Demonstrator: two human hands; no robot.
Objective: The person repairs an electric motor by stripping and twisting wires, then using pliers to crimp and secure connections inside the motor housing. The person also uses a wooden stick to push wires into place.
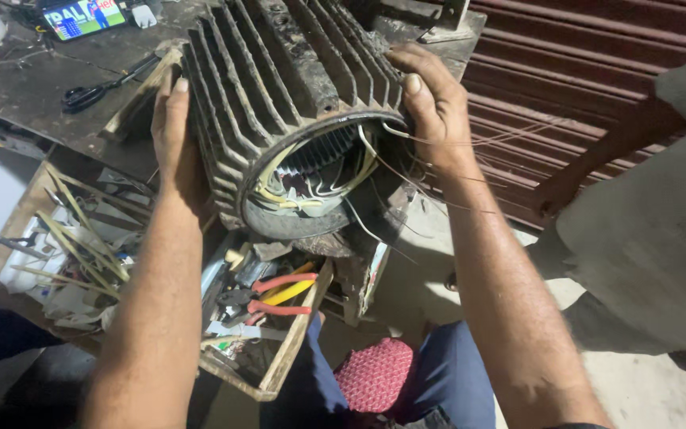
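My two hands clasp a finned motor housing lying on its side at the edge of the dark worktop, open end toward me. Left hand presses flat on the ribs; right fingers curl over the rim by loose copper wires. It looks heavy, rigid, grimy — the ribs give grip, but the windings seem fragile.

A single view, from a camera worn on the person's head. It looks steeply down and forward from above the finned motor housing, which fills the upper middle of the frame at close range. Below the housing lie the person's knees, left of it a wooden tray of tools, right of it a ribbed shutter.
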